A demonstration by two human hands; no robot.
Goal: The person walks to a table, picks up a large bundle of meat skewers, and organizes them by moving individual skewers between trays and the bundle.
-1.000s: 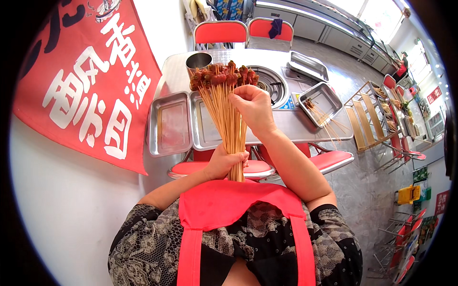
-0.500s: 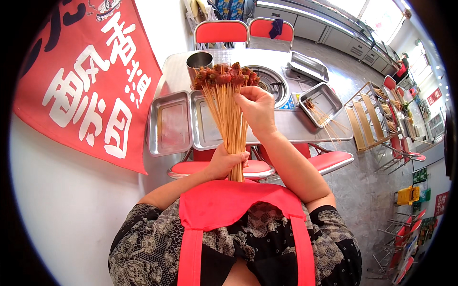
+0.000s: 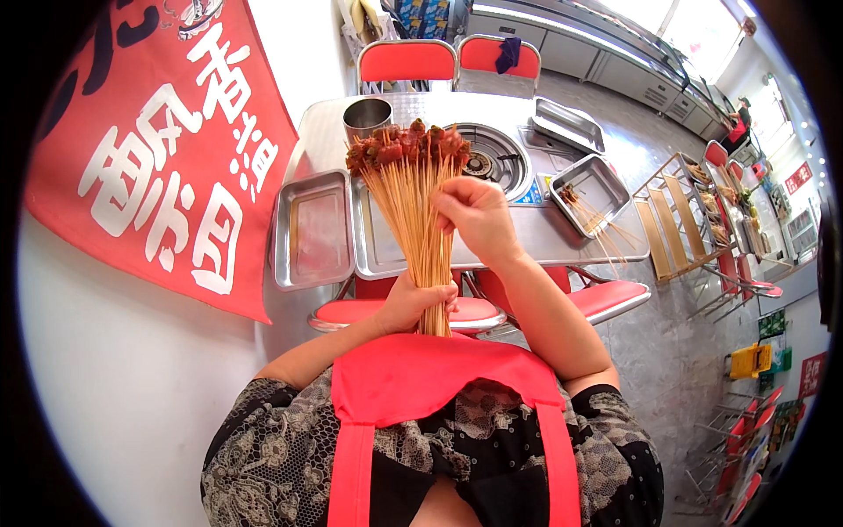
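A thick bundle of meat skewers (image 3: 407, 211) stands upright in front of me, bamboo sticks below and reddish meat fanned out on top. Low around the sticks, my left hand (image 3: 416, 303) is wrapped tight. Higher up, at the bundle's right edge just under the meat, my right hand (image 3: 477, 215) has thumb and fingers pinched at the sticks; whether it grips a single skewer is hidden. Behind the lower sticks lies a steel tray (image 3: 372, 250), partly covered by the bundle.
Another steel tray (image 3: 312, 233) sits at the table's left. A metal cup (image 3: 367, 112) and a round burner (image 3: 505, 167) are behind the bundle. On the right, a tray (image 3: 606, 189) holds a few skewers, beside a second tray (image 3: 569, 126). Red chairs (image 3: 606, 299) line the near edge.
The meat end of the bundle has tilted slightly left and spread. My right hand has moved a little down and right along the sticks. My left hand keeps its grip.
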